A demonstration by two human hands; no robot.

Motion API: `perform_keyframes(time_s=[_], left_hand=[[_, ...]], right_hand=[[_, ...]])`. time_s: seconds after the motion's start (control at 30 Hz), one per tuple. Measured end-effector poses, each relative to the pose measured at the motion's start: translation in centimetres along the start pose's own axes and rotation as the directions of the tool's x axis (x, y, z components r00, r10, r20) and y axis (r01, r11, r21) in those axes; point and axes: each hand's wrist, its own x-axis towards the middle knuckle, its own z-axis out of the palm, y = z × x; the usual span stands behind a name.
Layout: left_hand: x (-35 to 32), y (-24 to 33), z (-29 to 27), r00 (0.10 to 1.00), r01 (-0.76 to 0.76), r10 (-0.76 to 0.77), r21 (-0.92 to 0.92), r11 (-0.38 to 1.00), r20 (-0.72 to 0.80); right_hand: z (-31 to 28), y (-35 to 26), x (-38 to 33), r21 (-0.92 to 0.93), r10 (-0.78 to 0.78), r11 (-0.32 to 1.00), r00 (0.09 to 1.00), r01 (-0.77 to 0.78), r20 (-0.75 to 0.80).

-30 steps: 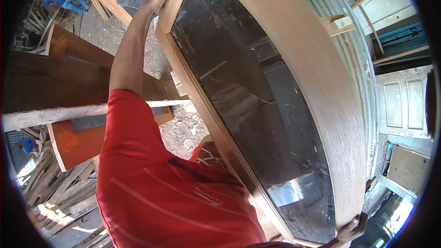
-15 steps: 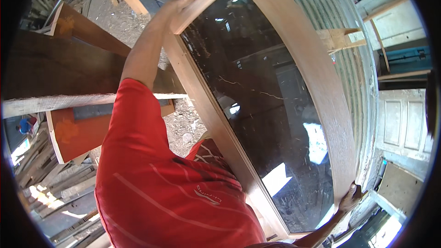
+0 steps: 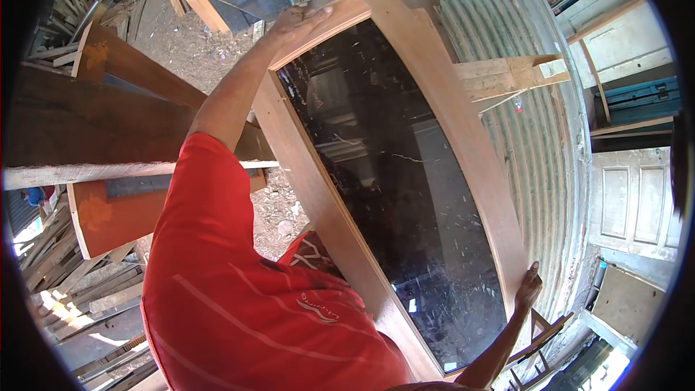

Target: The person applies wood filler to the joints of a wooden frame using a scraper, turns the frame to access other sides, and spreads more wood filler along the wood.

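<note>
A large wooden-framed glass panel (image 3: 463, 119), with a broad pale-brown frame and dark, dusty glass (image 3: 384, 166), lies slantwise before my body. My left hand (image 3: 300, 22) is closed over its upper left end rail, fingers along the wood. At the lower right, my right hand (image 3: 530, 289) grips the outer edge of the long right side, thumb up; its other fingers are partly hidden. The panel's long left side runs close past my red shirt. Light specks, scratches and reflections show on the glass.
Corrugated sheeting (image 3: 507, 29) lies to the right, with a wooden bracket (image 3: 514, 76) projecting over it. A dark beam (image 3: 94, 116) and an orange-brown frame (image 3: 108, 221) stand at left. Scrap timber (image 3: 94, 297) is heaped lower left. A white panelled door (image 3: 630, 195) stands far right.
The panel's upper end has dropped lower in view and its right side has shifted left. Both hands moved along with it; reflections on the glass have changed.
</note>
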Motion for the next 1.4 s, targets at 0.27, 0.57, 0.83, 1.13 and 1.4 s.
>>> perform_keyframes(time_s=[0.27, 0.57, 0.83, 1.13, 1.4], left_hand=[[1.1, -2.2, 2.8, 0.98, -0.195, 0.197, -0.138, 0.971, -0.006], [-0.2, -0.8, 3.6, 0.996, -0.086, 0.087, 0.298, 0.951, 0.012], [-3.2, -3.0, 3.0, 0.827, -0.353, 0.399, 0.187, 0.917, -0.396], [-10.2, 6.7, 2.0, 0.689, -0.37, 0.404, 0.187, 0.91, -0.602], [-16.2, 2.8, 3.8, 0.55, -0.641, 0.718, 0.335, 0.69, -0.426]], right_hand=[[6.6, 8.2, 3.3, -0.066, -0.058, 0.996, 0.998, 0.058, -0.008], [6.5, 9.1, 5.6, 0.01, 0.162, 0.986, 0.973, -0.166, 0.163], [4.1, -10.1, -9.3, 0.18, -0.138, 0.967, 0.965, 0.179, -0.222], [3.4, 2.0, -33.3, 0.083, 0.204, 0.975, 0.693, -0.204, -0.691], [3.9, 18.3, -53.4, -0.06, 0.5, 0.808, 0.736, -0.586, -0.457]])
